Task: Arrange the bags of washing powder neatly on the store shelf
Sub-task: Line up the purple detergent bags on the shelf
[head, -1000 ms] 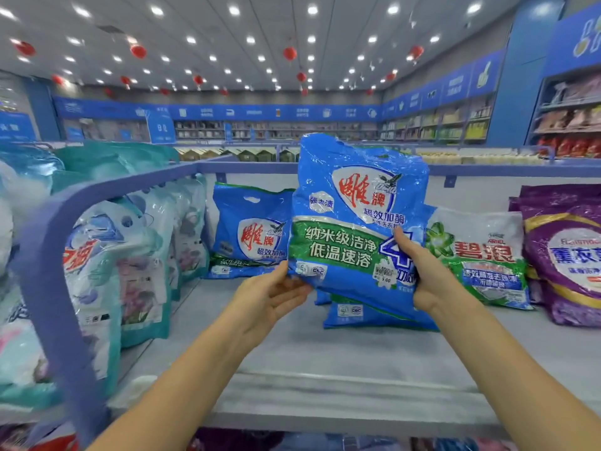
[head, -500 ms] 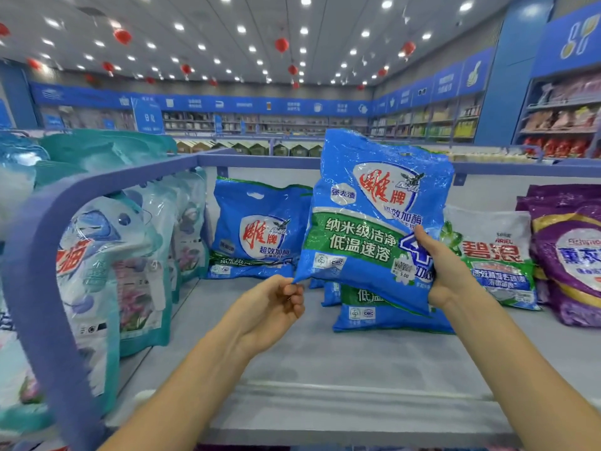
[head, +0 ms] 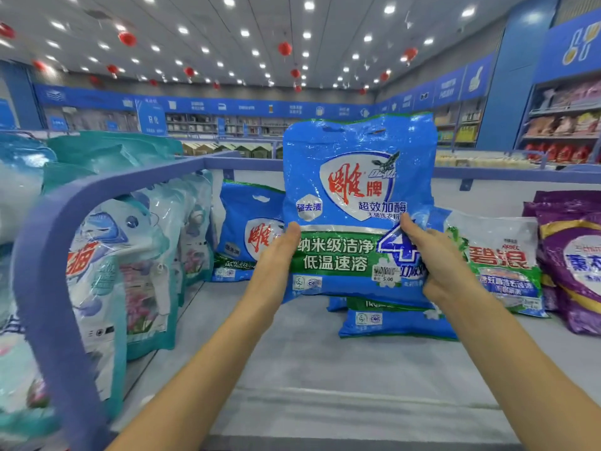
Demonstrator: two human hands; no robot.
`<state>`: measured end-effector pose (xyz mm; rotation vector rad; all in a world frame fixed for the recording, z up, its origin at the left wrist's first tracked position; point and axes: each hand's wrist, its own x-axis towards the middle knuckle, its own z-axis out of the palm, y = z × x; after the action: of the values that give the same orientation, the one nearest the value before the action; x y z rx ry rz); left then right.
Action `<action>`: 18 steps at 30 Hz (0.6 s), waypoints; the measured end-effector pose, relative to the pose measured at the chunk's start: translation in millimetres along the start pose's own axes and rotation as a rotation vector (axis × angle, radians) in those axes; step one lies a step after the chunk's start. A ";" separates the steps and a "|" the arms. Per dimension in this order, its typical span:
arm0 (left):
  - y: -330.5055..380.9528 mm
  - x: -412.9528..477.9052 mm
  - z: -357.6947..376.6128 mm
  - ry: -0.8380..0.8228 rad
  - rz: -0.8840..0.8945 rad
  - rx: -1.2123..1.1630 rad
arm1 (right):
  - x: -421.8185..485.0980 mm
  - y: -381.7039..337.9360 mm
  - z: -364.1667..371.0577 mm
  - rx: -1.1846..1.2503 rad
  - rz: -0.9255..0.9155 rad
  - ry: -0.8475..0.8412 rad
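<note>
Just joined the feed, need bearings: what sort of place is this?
Most likely a supermarket. The blue bag of washing powder bears a price sticker, more bags stand on the grey shelf, and stocked shelves under blue signs line the far walls.

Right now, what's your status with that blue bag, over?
Grip: left hand and right hand both on the held blue bag, one per side. Bag upright, above the shelf. A flat blue bag lies on the shelf below it.

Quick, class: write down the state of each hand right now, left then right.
The left hand grips the blue bag by its left edge.
The right hand grips the blue bag by its right side.
</note>
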<state>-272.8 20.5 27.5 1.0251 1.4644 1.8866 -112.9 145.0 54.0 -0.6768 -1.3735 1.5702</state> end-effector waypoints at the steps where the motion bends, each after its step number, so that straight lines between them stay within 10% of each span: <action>1: -0.5 5.4 0.0 0.020 -0.024 0.028 | -0.3 2.6 4.2 0.004 -0.003 -0.009; 10: -1.8 34.0 -31.5 0.511 0.101 0.271 | 7.9 23.0 56.3 -0.221 -0.065 -0.171; 18: -9.4 68.8 -81.6 0.611 0.087 0.428 | 39.3 54.8 112.0 -0.137 0.050 -0.083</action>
<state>-379.4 31.8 25.0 0.7131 2.2785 2.1089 -241.1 130.6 33.2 -0.7402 -1.5472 1.5696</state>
